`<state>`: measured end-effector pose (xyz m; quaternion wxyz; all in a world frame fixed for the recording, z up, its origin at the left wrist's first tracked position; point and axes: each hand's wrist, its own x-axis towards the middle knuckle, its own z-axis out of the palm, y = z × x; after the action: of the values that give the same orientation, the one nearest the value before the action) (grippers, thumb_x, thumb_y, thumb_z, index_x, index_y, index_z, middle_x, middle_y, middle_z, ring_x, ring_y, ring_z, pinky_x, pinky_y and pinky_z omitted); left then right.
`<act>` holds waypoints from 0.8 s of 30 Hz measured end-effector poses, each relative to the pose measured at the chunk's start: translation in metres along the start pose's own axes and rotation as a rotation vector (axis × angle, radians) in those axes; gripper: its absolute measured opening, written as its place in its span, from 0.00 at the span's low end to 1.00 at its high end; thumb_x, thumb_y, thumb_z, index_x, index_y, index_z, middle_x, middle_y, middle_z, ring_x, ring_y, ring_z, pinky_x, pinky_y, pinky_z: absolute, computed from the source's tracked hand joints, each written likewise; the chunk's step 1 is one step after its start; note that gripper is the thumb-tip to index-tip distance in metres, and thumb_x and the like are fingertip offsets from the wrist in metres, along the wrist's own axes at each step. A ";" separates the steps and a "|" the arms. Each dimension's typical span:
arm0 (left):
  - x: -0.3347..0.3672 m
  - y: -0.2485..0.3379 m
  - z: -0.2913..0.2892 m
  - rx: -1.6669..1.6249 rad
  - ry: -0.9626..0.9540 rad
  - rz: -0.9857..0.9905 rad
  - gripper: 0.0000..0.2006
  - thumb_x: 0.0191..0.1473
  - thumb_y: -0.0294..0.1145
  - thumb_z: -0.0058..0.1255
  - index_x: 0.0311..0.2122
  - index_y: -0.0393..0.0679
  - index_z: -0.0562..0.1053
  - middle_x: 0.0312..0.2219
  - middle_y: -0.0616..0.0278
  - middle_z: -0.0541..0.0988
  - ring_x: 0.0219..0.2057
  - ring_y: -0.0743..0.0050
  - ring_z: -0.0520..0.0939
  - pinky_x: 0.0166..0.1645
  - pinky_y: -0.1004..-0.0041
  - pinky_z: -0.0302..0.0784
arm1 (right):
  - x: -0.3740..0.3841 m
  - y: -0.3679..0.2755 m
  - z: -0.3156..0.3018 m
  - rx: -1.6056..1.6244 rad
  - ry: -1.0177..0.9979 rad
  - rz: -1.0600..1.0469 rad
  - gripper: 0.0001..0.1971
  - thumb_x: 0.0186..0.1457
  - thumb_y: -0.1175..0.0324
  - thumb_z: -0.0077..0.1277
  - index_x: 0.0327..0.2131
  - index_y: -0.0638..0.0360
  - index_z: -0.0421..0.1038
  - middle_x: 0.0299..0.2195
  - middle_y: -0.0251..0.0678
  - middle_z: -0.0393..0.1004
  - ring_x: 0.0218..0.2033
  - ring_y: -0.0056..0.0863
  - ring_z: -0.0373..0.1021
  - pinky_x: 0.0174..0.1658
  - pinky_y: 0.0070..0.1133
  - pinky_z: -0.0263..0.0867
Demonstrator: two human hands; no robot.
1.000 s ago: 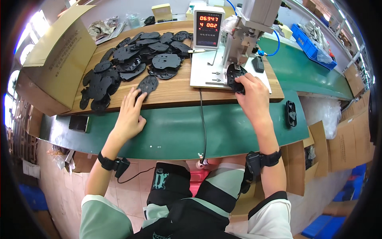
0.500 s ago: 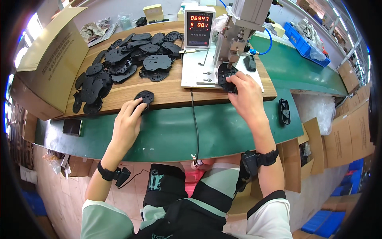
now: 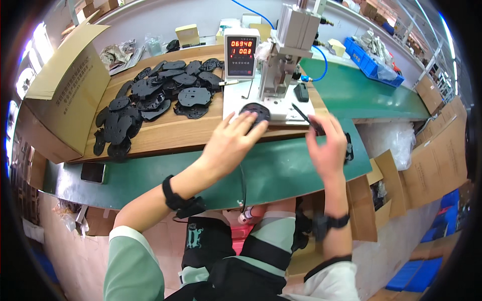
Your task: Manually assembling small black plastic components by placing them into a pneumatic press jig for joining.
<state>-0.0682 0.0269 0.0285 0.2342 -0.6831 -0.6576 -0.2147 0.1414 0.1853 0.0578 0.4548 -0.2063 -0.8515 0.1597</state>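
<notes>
My left hand [image 3: 228, 143] reaches to the front of the press's white base plate [image 3: 233, 103]. Its fingers grip a rounded black plastic shell [image 3: 257, 110] near the plate's front edge. Off the right side of that plate is my right hand [image 3: 329, 148], slightly blurred, closed on a dark plastic piece [image 3: 314, 123] seen nearly edge-on. Behind the shell stands the metal press [image 3: 278, 75], its lower end above the plate. One more black part [image 3: 348, 147] lies on the green bench, partly hidden by my right hand.
Several black plastic shells [image 3: 145, 88] are heaped on the wooden board [image 3: 165, 133] at left, beside an open cardboard box [image 3: 65, 95]. A display unit [image 3: 241, 52] with red digits stands left of the press. A phone [image 3: 93, 172] lies on the green bench [image 3: 145, 183].
My left hand has carried a black shell rightward from the wooden board to the press plate. My right hand has drawn away from the press to the right, holding a dark piece.
</notes>
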 end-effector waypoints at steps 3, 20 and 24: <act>0.025 0.012 0.025 -0.033 0.021 0.076 0.24 0.55 0.24 0.51 0.59 0.44 0.75 0.57 0.44 0.79 0.59 0.47 0.79 0.64 0.53 0.73 | -0.072 -0.017 -0.032 -0.013 0.071 -0.075 0.15 0.49 0.82 0.56 0.42 0.64 0.77 0.38 0.46 0.79 0.37 0.45 0.76 0.43 0.33 0.74; 0.061 0.015 0.070 -0.007 -0.049 0.021 0.24 0.56 0.24 0.51 0.59 0.41 0.73 0.55 0.40 0.78 0.59 0.45 0.78 0.64 0.52 0.72 | -0.497 0.070 0.005 -0.086 -0.085 1.012 0.15 0.54 0.78 0.51 0.45 0.61 0.77 0.44 0.48 0.77 0.48 0.48 0.72 0.54 0.35 0.68; 0.055 0.017 0.075 0.016 -0.053 0.035 0.25 0.56 0.24 0.51 0.60 0.40 0.72 0.55 0.39 0.78 0.59 0.45 0.79 0.64 0.53 0.73 | -0.540 0.118 0.042 -0.078 -0.157 1.087 0.14 0.56 0.76 0.52 0.46 0.60 0.77 0.44 0.51 0.77 0.48 0.51 0.73 0.53 0.36 0.68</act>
<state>-0.0501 0.1158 0.0010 0.2257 -0.6983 -0.6530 -0.1871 0.4012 0.0154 -0.4016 0.2338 -0.6206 -0.6591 0.3547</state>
